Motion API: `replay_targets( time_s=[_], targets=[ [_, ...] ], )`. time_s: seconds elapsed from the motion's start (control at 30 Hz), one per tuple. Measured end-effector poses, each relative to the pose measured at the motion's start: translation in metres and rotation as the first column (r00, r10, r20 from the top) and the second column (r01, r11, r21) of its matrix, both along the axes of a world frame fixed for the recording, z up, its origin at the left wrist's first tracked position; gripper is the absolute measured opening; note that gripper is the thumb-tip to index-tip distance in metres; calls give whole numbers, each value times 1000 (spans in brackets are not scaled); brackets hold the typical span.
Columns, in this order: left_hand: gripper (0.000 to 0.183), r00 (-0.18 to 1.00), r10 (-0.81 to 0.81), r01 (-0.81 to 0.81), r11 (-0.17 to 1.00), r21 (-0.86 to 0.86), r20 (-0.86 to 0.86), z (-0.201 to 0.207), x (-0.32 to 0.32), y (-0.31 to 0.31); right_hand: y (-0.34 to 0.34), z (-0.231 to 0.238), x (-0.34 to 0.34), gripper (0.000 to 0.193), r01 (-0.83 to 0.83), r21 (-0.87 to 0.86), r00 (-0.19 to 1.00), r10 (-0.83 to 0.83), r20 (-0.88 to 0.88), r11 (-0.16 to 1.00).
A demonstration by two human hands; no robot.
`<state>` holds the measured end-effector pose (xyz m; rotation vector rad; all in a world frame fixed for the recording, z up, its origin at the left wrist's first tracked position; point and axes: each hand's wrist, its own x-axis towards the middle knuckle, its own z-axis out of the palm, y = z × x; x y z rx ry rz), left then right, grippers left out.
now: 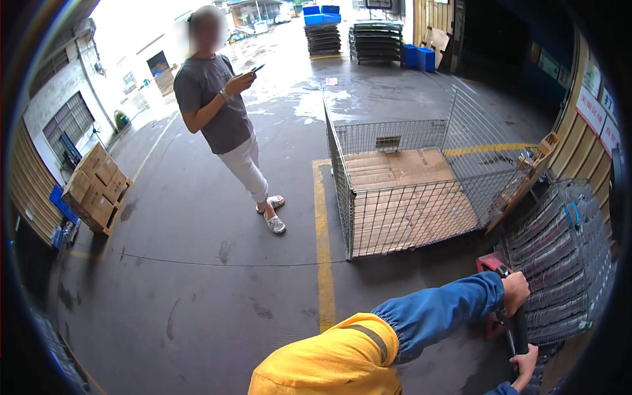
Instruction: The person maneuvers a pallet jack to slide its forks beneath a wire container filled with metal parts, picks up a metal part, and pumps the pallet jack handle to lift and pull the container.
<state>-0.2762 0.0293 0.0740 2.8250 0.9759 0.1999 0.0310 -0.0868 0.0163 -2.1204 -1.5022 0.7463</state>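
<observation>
My left arm, in a yellow jacket and a blue sleeve cover, stretches across to the right. At its end my left hand (515,293) is closed around the upper part of a black handle (519,329). Lower on the same handle, my right hand (525,364) is wrapped around its grip. The handle belongs to a red hand pallet truck (488,262), mostly hidden behind my arm. Just ahead of it stands a wire mesh cage (421,220) with flattened cardboard (411,178) on its floor. Beside my hands is a stack of folded wire mesh panels (559,257).
A person (214,99) stands ahead on the left, holding a phone-like object. Cartons (95,181) sit on a pallet at far left. Dark stacks (375,41) and blue bins (418,58) stand at the back. A yellow line (322,243) runs along the floor beside the cage.
</observation>
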Motion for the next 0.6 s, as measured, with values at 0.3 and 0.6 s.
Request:
replay_targets(
  time_s=[0.3,0.6],
  targets=[
    [40,1000,-5,5,1000,-13,-6,0,0,1,0,6,-4,61,-5,-42,1000,5,15,999],
    [39,1000,-16,16,1000,-19,4,3,-3,0,-4,7,-3,58,-30,-37,999,30,10,999]
  ],
)
